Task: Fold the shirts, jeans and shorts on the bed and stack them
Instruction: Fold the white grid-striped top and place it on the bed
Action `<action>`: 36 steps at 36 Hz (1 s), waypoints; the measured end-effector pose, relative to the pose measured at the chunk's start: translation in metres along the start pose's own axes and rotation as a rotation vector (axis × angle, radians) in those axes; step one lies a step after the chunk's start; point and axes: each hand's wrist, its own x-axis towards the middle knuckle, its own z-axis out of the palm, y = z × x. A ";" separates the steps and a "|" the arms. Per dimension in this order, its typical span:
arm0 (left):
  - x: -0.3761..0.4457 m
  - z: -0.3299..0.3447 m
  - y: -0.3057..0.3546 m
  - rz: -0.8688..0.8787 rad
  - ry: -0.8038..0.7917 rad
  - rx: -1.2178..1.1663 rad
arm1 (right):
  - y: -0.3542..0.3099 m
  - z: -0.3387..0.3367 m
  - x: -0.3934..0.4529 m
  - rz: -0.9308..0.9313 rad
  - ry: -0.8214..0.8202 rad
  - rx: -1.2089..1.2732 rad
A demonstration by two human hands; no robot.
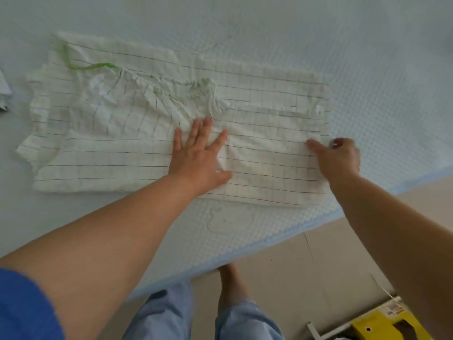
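Note:
A white shirt (pixel 117 123) with thin dark grid lines and a green neck trim lies spread on the pale blue bed (pixel 318 33), its sides folded inward. My left hand (pixel 199 153) presses flat on the middle of the shirt with fingers spread. At the shirt's right edge my right hand (pixel 338 155) has its fingers curled, the thumb lying on the cloth and the fingers at the hem; it pinches that edge.
The bed's near edge (pixel 245 261) runs diagonally, with beige floor (pixel 306 266) beyond it. A bit of another cloth (pixel 3 92) shows at the far left. A yellow box (pixel 382 325) sits on the floor at lower right. My legs stand by the bed.

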 end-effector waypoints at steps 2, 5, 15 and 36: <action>0.001 0.000 0.002 -0.015 0.008 -0.006 | -0.005 -0.006 0.008 0.047 -0.086 0.092; 0.001 -0.002 0.003 -0.017 -0.009 -0.001 | -0.009 -0.012 0.014 0.067 -0.201 0.096; -0.008 -0.030 -0.007 -0.084 0.307 -0.429 | -0.041 -0.027 -0.009 -0.020 -0.348 0.215; -0.054 -0.074 -0.202 -0.484 0.179 -1.987 | -0.240 0.159 -0.222 -0.531 -0.825 0.066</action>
